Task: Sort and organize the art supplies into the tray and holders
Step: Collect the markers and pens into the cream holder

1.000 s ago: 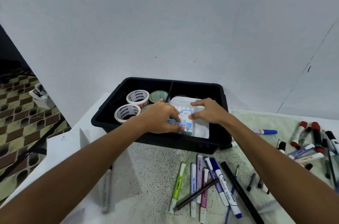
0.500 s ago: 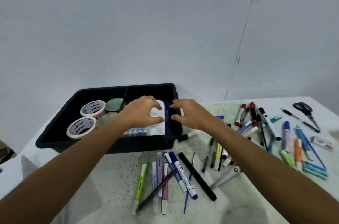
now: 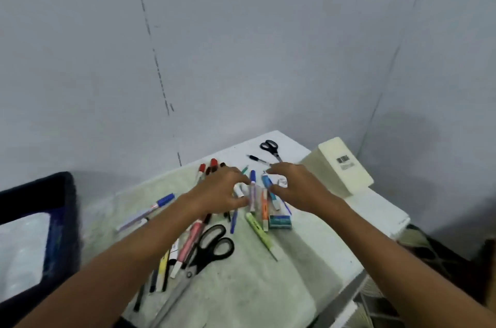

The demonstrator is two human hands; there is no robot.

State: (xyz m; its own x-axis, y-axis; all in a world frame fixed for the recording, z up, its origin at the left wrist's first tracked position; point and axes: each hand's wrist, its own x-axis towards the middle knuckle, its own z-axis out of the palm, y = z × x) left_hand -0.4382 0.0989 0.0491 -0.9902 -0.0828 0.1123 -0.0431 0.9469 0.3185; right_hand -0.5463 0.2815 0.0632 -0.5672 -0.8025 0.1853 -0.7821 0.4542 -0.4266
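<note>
A heap of markers and pens lies on the pale green mat [image 3: 255,274]. My left hand [image 3: 218,192] hovers over the heap with its fingers curved beside a blue-capped white marker [image 3: 252,190]. My right hand [image 3: 294,188] is just to the right, fingers spread and bent over a light blue marker [image 3: 266,181]. Neither hand plainly grips anything. The black tray [image 3: 61,193] stands at the far left, cut off by the frame, with a white item [image 3: 21,247] inside.
Large black scissors [image 3: 212,244] lie near my left forearm beside a pink marker [image 3: 190,240]. Small scissors [image 3: 269,146] and a black pen [image 3: 256,159] lie at the back. A cream box [image 3: 341,166] stands right. The table edge [image 3: 357,274] runs close on the right.
Both hands left the tray and moved right to the marker heap. The view swung right, so the tray now sits at the left edge.
</note>
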